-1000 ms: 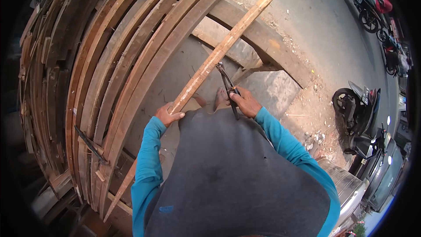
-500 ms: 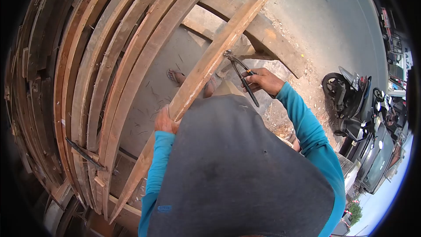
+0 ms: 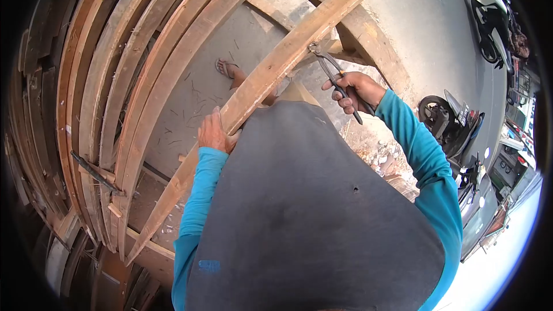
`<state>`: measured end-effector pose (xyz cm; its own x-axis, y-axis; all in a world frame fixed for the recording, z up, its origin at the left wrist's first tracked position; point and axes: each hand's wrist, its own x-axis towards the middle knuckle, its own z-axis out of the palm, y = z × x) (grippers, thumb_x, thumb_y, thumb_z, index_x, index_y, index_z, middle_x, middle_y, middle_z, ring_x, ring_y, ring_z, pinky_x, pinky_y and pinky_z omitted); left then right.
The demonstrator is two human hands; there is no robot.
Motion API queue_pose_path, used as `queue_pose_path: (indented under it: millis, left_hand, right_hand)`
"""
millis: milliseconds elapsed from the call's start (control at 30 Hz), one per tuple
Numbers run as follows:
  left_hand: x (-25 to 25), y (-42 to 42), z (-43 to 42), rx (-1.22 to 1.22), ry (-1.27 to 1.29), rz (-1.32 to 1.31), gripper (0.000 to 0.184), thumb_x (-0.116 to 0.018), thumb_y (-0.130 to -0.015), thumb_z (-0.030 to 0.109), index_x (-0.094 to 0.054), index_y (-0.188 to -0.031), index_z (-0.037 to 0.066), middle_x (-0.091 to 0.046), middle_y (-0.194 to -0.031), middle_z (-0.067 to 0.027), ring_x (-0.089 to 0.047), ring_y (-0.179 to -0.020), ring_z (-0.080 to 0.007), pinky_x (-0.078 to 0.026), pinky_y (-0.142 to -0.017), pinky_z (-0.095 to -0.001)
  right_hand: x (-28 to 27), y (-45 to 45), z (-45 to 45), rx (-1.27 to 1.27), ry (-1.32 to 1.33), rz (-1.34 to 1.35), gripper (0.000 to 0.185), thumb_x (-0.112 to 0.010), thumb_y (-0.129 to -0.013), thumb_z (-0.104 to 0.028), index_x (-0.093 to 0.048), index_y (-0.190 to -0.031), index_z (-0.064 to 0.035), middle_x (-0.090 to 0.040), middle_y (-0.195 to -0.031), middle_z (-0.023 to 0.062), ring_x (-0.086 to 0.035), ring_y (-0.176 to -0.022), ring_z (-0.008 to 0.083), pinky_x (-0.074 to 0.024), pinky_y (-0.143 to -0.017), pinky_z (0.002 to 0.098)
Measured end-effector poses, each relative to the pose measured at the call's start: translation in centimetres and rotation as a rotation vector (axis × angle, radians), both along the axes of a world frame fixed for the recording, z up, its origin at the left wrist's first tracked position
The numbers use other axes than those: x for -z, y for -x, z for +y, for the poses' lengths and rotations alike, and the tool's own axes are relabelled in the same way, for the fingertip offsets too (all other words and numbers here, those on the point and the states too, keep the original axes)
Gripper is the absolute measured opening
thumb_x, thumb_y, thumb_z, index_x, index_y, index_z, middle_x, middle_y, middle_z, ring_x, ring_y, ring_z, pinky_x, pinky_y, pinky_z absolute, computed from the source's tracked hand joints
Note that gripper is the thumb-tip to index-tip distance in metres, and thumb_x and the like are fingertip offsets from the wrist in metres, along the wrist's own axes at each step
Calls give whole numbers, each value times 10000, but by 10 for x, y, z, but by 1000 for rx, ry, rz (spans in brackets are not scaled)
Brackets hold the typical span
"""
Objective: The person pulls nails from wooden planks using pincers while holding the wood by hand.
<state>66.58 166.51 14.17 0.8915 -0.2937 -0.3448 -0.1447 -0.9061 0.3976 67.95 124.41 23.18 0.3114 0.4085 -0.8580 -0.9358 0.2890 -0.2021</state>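
A long wooden beam [image 3: 276, 66] runs diagonally from the lower left to the upper right. My left hand [image 3: 214, 133] is wrapped round it near its middle, beside my dark shirt. Black-handled pincers [image 3: 331, 69] are in my right hand [image 3: 354, 92], whose fingers close round the handles. The pincers' jaws touch the right side of the beam, above my right hand. Whether a nail sits between the jaws is too small to tell.
Long planks [image 3: 129, 63] are stacked at the left, with a dark bar [image 3: 95, 171] across them. A wooden support [image 3: 374, 46] lies beneath the beam's far end. Parked motorbikes [image 3: 449, 118] stand at the right by the road. A sandalled foot [image 3: 226, 69] is on the floor.
The beam has turned to show a wider face, and its far end has shifted right. My right hand has moved up and right, with the pincers now against the beam's upper part.
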Motion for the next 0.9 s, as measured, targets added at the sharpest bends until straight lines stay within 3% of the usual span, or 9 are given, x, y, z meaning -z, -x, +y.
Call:
queue_pose_path:
  millis: [67, 133, 267, 333, 400, 467, 567, 733, 900]
  left_hand:
    - [5, 2, 3, 5, -41, 7, 912, -885, -651, 269, -450, -1425, 59, -582, -1061, -157, -585, -1015, -372, -472, -867, -477]
    - [18, 2, 24, 168, 51, 2, 1023, -881, -653, 243, -354, -1512, 66, -571, -1072, -155, -586, -1018, -368, -487, -868, -474]
    - [10, -11, 32, 108, 139, 142, 1077, -892, -653, 246, -314, -1555, 141, -583, -1062, -155, -599, -1011, -368, -494, -899, -476]
    - [1, -13, 32, 56, 67, 312, 1109, -906, -655, 282, -290, -1577, 251, -596, -1045, -157, -615, -994, -370, -510, -895, -481]
    - [-4, -14, 28, 56, 34, 315, 1117, -904, -655, 266, -277, -1580, 259, -606, -1080, -169, -612, -1009, -380, -511, -906, -473]
    - [-6, -16, 26, 63, 3, 323, 1126, -902, -656, 251, -264, -1583, 268, -615, -1115, -180, -610, -1024, -389, -511, -917, -466]
    - [-3, -10, 25, 55, -12, 288, 1098, -902, -654, 280, -300, -1572, 260, -633, -1127, -171, -625, -1020, -377, -524, -894, -463]
    - [8, -6, 22, 0, -26, 164, 984, -859, -673, 346, -392, -1537, 286, -642, -990, -141, -670, -896, -357, -556, -824, -464]
    - [7, -22, 29, 29, 127, 212, 919, -822, -679, 302, -435, -1512, 260, -687, -1065, -149, -685, -956, -351, -560, -856, -449]
  right_hand:
    - [3, 7, 13, 74, 126, 29, 308, -424, -985, -209, -564, -1152, 9, -494, -807, 12, -434, -598, 100, -383, -519, 278]
    - [6, 10, 9, 71, 107, 0, 285, -444, -981, -193, -562, -1140, 12, -514, -817, 27, -459, -612, 111, -427, -538, 281]
    - [4, 3, 5, 7, 187, -187, 371, -433, -1015, -178, -534, -1220, 114, -611, -797, 83, -569, -573, 133, -542, -507, 268]
    - [4, 2, 2, -11, 204, -223, 395, -439, -1028, -197, -516, -1241, 127, -613, -804, 87, -563, -567, 137, -544, -505, 278]
    - [4, -2, 3, -45, 187, -206, 394, -435, -1029, -196, -508, -1265, 110, -612, -804, 82, -582, -599, 134, -552, -530, 274]
    - [0, -2, 10, -47, 185, -170, 365, -448, -1029, -218, -526, -1256, 58, -564, -786, 35, -525, -587, 101, -479, -495, 243]
    - [0, 4, 31, 106, 161, -15, 260, -506, -1016, -247, -562, -1116, -14, -455, -776, -17, -382, -587, 59, -328, -489, 222]
    - [19, 25, 82, 370, 242, -43, 176, -503, -1003, -198, -535, -1019, -26, -486, -765, 16, -418, -585, 83, -382, -494, 255]
    - [88, 35, 157, 583, 490, -243, 162, -516, -988, -187, -504, -1033, -33, -514, -767, 15, -481, -583, 114, -435, -524, 291]
